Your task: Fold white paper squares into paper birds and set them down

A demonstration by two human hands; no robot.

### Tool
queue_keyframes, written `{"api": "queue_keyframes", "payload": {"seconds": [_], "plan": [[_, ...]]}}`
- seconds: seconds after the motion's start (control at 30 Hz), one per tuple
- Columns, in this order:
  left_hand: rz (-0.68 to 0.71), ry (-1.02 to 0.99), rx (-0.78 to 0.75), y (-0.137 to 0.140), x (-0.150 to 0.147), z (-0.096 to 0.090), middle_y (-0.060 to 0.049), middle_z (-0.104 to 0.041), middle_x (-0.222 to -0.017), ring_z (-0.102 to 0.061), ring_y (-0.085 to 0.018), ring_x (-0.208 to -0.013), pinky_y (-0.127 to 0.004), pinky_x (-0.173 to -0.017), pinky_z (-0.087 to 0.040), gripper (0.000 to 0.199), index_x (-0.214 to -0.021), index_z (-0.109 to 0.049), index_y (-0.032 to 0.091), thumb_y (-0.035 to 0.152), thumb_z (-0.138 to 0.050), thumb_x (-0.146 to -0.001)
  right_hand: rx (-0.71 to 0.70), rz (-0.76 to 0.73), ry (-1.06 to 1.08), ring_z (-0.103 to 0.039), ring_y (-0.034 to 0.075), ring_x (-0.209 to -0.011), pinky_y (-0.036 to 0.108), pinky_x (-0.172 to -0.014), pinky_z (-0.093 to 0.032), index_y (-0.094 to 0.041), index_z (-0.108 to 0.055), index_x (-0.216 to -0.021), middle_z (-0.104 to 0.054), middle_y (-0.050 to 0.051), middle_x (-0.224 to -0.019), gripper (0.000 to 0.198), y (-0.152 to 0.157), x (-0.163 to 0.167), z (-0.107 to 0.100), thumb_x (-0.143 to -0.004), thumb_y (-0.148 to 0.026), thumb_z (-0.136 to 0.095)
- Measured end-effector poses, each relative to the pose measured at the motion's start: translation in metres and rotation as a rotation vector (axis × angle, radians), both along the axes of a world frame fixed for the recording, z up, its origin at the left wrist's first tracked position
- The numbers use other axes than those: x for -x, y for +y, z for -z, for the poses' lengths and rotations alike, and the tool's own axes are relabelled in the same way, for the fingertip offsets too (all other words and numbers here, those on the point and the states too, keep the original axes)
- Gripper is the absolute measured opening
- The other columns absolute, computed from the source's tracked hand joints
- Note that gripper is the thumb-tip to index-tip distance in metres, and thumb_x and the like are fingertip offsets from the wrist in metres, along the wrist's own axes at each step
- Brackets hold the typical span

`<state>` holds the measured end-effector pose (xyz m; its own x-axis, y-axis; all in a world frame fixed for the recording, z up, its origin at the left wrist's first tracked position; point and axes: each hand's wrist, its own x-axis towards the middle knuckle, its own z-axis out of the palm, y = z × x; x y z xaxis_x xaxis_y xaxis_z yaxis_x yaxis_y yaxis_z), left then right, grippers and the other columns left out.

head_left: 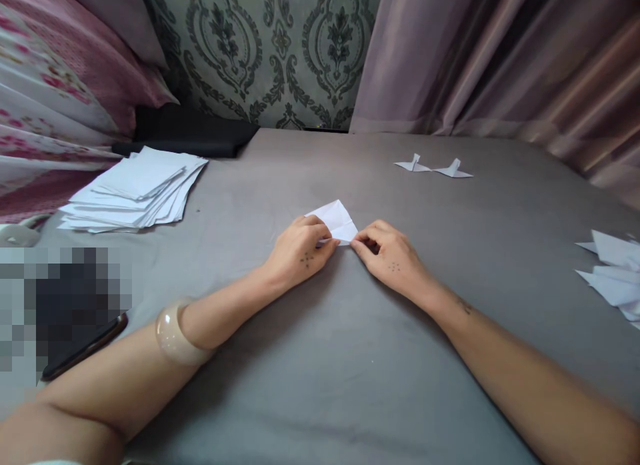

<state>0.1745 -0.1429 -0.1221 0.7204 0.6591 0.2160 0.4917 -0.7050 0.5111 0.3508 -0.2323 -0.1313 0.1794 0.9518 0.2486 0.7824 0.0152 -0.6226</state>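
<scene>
A small piece of folded white paper (339, 218) lies on the grey cloth between my hands, with crease lines across its face. My left hand (303, 248) pinches its near left edge between thumb and fingers, covering that part of the sheet. At the near right corner, the thumb and forefinger of my right hand (391, 255) are closed on the paper. A pale bangle (181, 333) circles my left forearm.
A stack of white paper (133, 191) sits at left, before a folded black cloth (195, 133). Two folded paper birds (413, 165) (453, 169) stand at the back right. More folded paper pieces (615, 271) lie at the right edge. A dark, partly blurred object (85, 345) is at lower left.
</scene>
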Motion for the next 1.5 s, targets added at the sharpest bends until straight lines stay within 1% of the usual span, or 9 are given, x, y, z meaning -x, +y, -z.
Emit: {"api": "queue_keyframes", "payload": {"seconds": [0.17, 0.47, 0.8, 1.0, 1.13, 1.23, 1.3, 1.4, 1.5], "plan": [[-0.055, -0.018, 0.136, 0.002, -0.005, -0.005, -0.009, -0.065, -0.097, -0.058, -0.024, -0.092, -0.037, -0.082, -0.046, 0.02, -0.077, -0.067, 0.017, 0.032, -0.056, -0.086, 0.053, 0.083, 0.09, -0.058, 0.014, -0.072, 0.031, -0.07, -0.047, -0.021, -0.067, -0.075, -0.06, 0.003, -0.089, 0.011, 0.004, 0.002, -0.001, -0.082, -0.027, -0.061], [-0.096, 0.013, 0.2, 0.005, -0.009, -0.004, -0.008, -0.062, -0.097, -0.057, -0.025, -0.095, -0.037, -0.082, -0.045, 0.017, -0.079, -0.065, 0.017, 0.031, -0.057, -0.083, 0.091, 0.161, 0.107, -0.058, 0.014, -0.07, 0.033, -0.071, -0.048, -0.021, -0.064, -0.068, -0.06, 0.003, -0.093, 0.01, 0.01, 0.004, 0.0, -0.077, -0.025, -0.064], [-0.101, 0.031, 0.249, 0.008, -0.01, -0.006, -0.008, -0.061, -0.095, -0.057, -0.025, -0.093, -0.038, -0.082, -0.046, 0.018, -0.078, -0.066, 0.017, 0.033, -0.058, -0.081, 0.113, 0.149, 0.088, -0.054, 0.013, -0.064, 0.032, -0.065, -0.046, -0.022, -0.062, -0.069, -0.059, 0.003, -0.09, 0.015, 0.01, -0.007, 0.001, -0.078, -0.032, -0.067], [-0.105, 0.042, 0.286, 0.011, -0.01, -0.004, -0.008, -0.06, -0.096, -0.056, -0.027, -0.094, -0.039, -0.084, -0.045, 0.018, -0.076, -0.067, 0.017, 0.034, -0.06, -0.08, 0.18, 0.112, 0.067, -0.052, 0.012, -0.061, 0.028, -0.059, -0.042, -0.022, -0.064, -0.07, -0.058, 0.001, -0.083, 0.009, 0.011, -0.02, -0.005, -0.078, -0.027, -0.064], [-0.106, 0.048, 0.285, 0.011, -0.011, -0.005, -0.008, -0.06, -0.095, -0.057, -0.027, -0.092, -0.04, -0.085, -0.045, 0.018, -0.075, -0.068, 0.017, 0.032, -0.06, -0.079, 0.211, 0.078, 0.095, -0.054, 0.013, -0.063, 0.028, -0.059, -0.043, -0.022, -0.066, -0.074, -0.06, 0.001, -0.08, 0.006, 0.011, -0.027, -0.009, -0.076, -0.026, -0.062], [-0.1, 0.039, 0.27, 0.011, -0.011, -0.004, -0.009, -0.06, -0.094, -0.057, -0.027, -0.092, -0.041, -0.085, -0.046, 0.018, -0.076, -0.068, 0.017, 0.032, -0.06, -0.079, 0.142, 0.109, 0.197, -0.058, 0.014, -0.064, 0.029, -0.062, -0.046, -0.022, -0.066, -0.085, -0.064, 0.0, -0.076, 0.011, 0.011, -0.023, -0.01, -0.078, -0.023, -0.059], [-0.092, 0.03, 0.261, 0.01, -0.011, -0.003, -0.009, -0.061, -0.096, -0.057, -0.027, -0.093, -0.041, -0.085, -0.046, 0.018, -0.077, -0.068, 0.017, 0.032, -0.06, -0.079, 0.051, 0.072, 0.211, -0.06, 0.014, -0.068, 0.029, -0.066, -0.047, -0.023, -0.066, -0.088, -0.067, 0.0, -0.081, 0.014, 0.009, -0.015, -0.009, -0.081, -0.019, -0.054], [-0.072, 0.018, 0.243, 0.01, -0.01, -0.002, -0.009, -0.06, -0.096, -0.057, -0.027, -0.095, -0.04, -0.086, -0.045, 0.018, -0.08, -0.067, 0.017, 0.033, -0.059, -0.081, -0.021, -0.094, 0.075, -0.062, 0.016, -0.078, 0.029, -0.073, -0.047, -0.022, -0.067, -0.089, -0.068, 0.002, -0.09, 0.022, 0.005, -0.002, -0.008, -0.084, -0.011, -0.048], [-0.042, 0.009, 0.246, 0.013, -0.006, -0.002, -0.009, -0.058, -0.097, -0.055, -0.025, -0.094, -0.038, -0.084, -0.045, 0.022, -0.083, -0.065, 0.016, 0.038, -0.061, -0.08, -0.046, -0.167, -0.056, -0.062, 0.019, -0.091, 0.031, -0.083, -0.047, -0.021, -0.066, -0.096, -0.067, 0.005, -0.096, 0.03, 0.0, 0.005, -0.006, -0.085, -0.005, -0.044]]}}
